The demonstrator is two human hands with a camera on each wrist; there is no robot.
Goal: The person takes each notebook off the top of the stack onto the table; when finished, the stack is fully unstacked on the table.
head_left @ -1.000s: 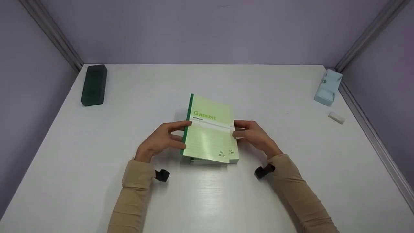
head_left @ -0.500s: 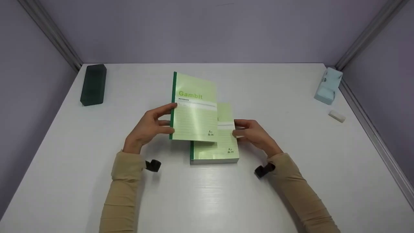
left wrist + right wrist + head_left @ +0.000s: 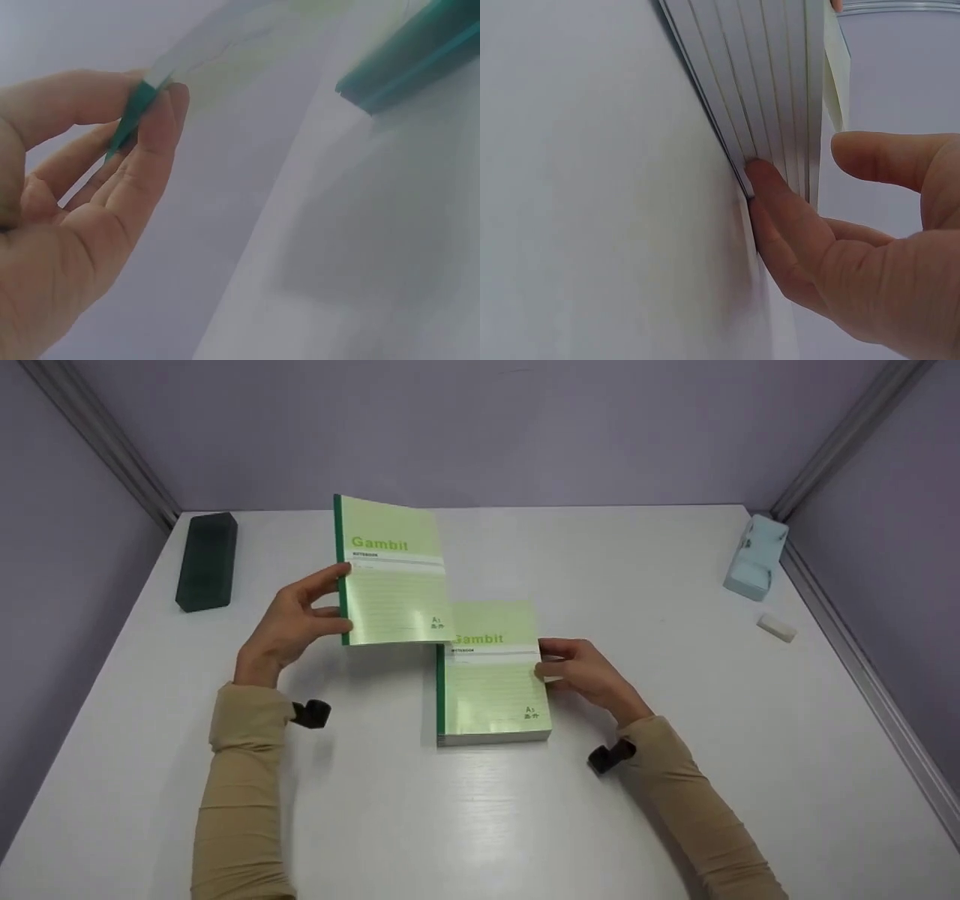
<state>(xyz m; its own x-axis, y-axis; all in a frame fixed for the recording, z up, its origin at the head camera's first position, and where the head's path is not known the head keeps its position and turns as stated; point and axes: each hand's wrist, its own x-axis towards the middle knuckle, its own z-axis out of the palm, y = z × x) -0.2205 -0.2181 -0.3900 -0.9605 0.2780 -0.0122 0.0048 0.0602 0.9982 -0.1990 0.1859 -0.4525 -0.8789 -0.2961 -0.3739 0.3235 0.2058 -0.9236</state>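
Observation:
My left hand (image 3: 281, 622) pinches the green spine of a pale green notebook (image 3: 394, 585) between thumb and fingers. This notebook is raised and tilted, its lower right corner overlapping a stack of similar notebooks (image 3: 495, 690) in the head view. The left wrist view has the fingers (image 3: 161, 124) at the green spine, with the rest of the notebook blurred. At the right side of the stack rests my right hand (image 3: 589, 671). In the right wrist view its fingers (image 3: 780, 199) touch the page edges of several stacked notebooks, and the thumb stands apart near the top cover.
A dark green box (image 3: 206, 562) lies at the back left of the white table (image 3: 480, 825). At the back right are a light blue box-like object (image 3: 756, 559) and a small white block (image 3: 776, 628). Walls border the table's back and sides.
My left hand has lifted the top notebook off the stack and carried it left and away from me, uncovering the cover beneath. My right hand has stayed at the stack.

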